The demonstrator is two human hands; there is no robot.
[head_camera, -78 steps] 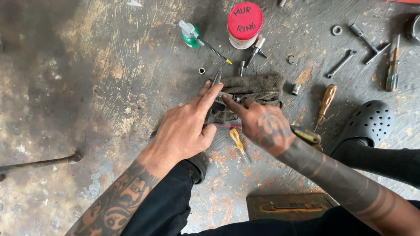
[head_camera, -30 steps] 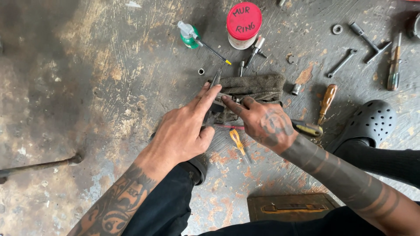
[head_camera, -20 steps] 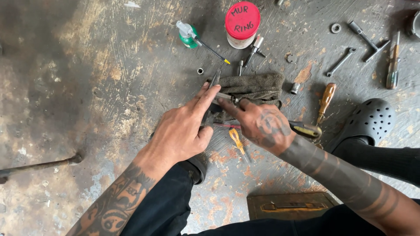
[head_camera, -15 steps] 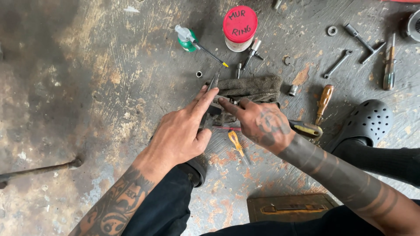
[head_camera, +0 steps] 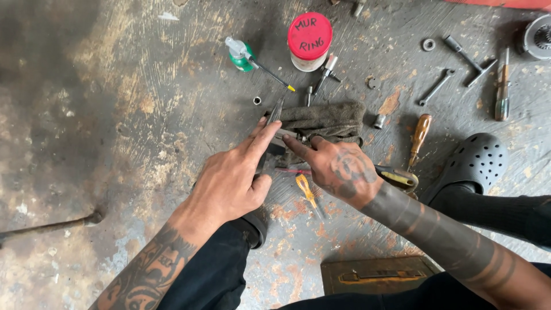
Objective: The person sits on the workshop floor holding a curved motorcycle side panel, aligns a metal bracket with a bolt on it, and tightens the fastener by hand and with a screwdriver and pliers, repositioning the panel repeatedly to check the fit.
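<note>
Grey concrete floor (head_camera: 115, 115), stained with rust, fills the head view. On it lies a dirty dark cloth (head_camera: 327, 117), and at its left edge both hands meet over a small dark metal part (head_camera: 274, 148), which lies on the floor. The left hand (head_camera: 232, 181) has fingers stretched and pressing on the part. The right hand (head_camera: 338, 169) points its index finger onto it, other fingers loosely bent. Just below lies an orange-handled screwdriver (head_camera: 305, 190). Farther up stands a red-lidded plastic jar (head_camera: 310, 40), beside a small green bottle (head_camera: 241, 56).
</note>
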